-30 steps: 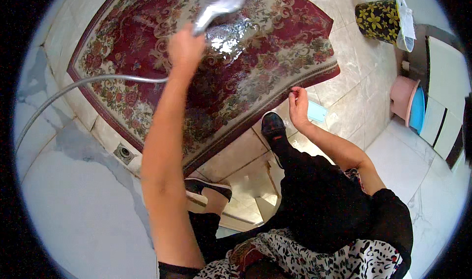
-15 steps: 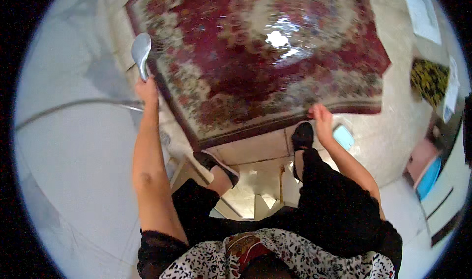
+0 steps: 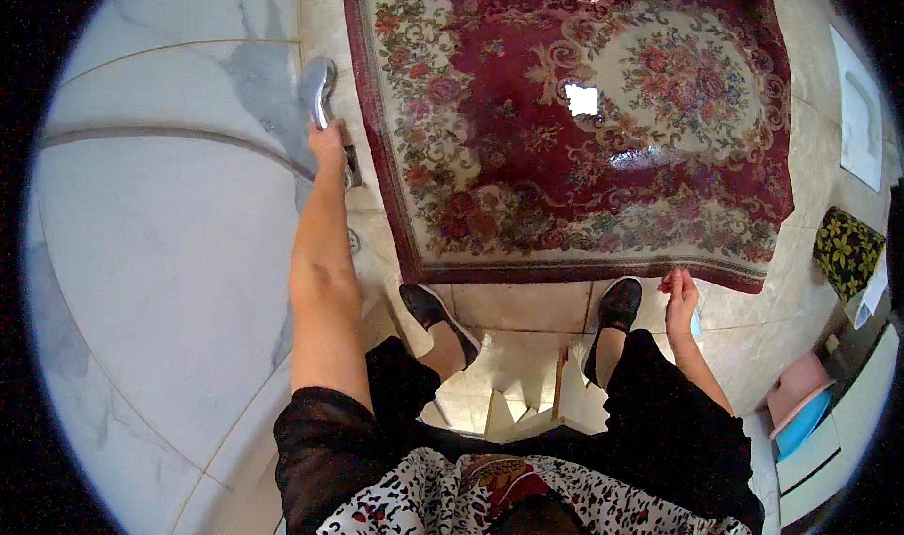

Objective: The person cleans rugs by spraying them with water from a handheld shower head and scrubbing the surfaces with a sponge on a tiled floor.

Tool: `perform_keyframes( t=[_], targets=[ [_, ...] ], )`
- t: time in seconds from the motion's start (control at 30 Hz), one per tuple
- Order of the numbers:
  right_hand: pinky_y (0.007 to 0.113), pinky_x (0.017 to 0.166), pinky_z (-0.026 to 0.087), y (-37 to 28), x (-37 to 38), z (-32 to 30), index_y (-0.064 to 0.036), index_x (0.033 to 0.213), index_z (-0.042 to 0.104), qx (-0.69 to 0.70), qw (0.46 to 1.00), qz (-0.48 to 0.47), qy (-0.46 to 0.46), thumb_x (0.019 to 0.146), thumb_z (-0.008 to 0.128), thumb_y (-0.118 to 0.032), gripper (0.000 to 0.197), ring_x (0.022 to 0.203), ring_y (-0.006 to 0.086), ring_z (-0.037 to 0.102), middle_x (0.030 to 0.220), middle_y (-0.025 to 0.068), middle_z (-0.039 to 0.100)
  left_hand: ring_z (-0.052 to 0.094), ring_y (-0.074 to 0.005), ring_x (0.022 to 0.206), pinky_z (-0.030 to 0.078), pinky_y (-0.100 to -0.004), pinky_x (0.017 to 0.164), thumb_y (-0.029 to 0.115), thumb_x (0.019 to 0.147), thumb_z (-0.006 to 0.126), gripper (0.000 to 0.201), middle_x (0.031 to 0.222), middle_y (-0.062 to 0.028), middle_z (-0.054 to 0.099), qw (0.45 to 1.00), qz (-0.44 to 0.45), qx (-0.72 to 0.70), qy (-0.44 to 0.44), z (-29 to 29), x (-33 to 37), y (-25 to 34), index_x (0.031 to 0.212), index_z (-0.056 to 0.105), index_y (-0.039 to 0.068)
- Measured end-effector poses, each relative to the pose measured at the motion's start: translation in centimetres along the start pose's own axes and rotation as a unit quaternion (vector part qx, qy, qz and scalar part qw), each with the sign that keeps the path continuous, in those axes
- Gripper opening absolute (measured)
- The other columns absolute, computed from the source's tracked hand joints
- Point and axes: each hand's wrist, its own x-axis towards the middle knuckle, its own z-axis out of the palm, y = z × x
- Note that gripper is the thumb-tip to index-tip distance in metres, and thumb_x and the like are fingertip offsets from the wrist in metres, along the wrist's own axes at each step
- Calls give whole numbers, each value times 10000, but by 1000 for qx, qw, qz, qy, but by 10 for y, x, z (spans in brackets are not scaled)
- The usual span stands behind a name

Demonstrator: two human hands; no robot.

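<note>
Red floral rug (image 3: 565, 149) fills upper centre to upper right; top cut off by frame, so long axis cannot be told; silver shower head (image 3: 318, 88) at upper left, long axis near upright, apart from rug's left border; left hand (image 3: 327, 146) wrapped round its handle, rug lying to frame-right; right hand (image 3: 682, 301), right of centre, nearer, at rug's lower edge; fingers curled, whether pinching it cannot tell.

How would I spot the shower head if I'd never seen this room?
Find the big red floral rug. Just past its left edge, the left hand grips the shower head by its handle. Its shiny, rounded silver end sets it apart from the long, thin, curving hose.
</note>
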Motion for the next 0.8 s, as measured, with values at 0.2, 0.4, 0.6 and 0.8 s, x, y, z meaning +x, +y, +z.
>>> perform_keyframes(
  t=[0.2, 0.4, 0.6, 0.8],
  targets=[
    [251, 528, 414, 31, 8, -22, -48, 742, 520, 37, 988, 111, 101, 928, 451, -264, 294, 567, 118, 527, 652, 33, 545, 522, -348, 882, 408, -436, 798, 293, 716, 714, 539, 981, -208, 523, 865, 331, 329, 183, 3, -41, 20, 1053, 463, -43],
    [277, 485, 414, 39, 20, -2, -76, 740, 542, 46, 971, 207, 108, 887, 471, -260, 246, 539, 150, 561, 646, 43, 581, 564, -354, 817, 432, -428, 758, 404, 715, 725, 567, 880, -204, 589, 941, 130, 311, 16, 15, -109, -11, 972, 531, -62],
    [266, 426, 387, 27, 24, 29, -58, 701, 558, 137, 954, 252, 89, 850, 471, -173, 207, 484, 149, 529, 632, 56, 575, 605, -233, 697, 464, -340, 625, 326, 673, 751, 465, 781, -136, 642, 972, -41, 154, -173, 7, -86, -13, 879, 632, -74],
    [266, 426, 392, -28, 66, 7, -31, 689, 568, 100, 985, 135, -29, 868, 424, -186, 277, 488, 153, 534, 598, 76, 576, 604, -244, 596, 456, -366, 559, 176, 661, 641, 266, 696, -140, 631, 948, 38, 122, -292, 7, -109, 69, 821, 651, -36]
  ],
)
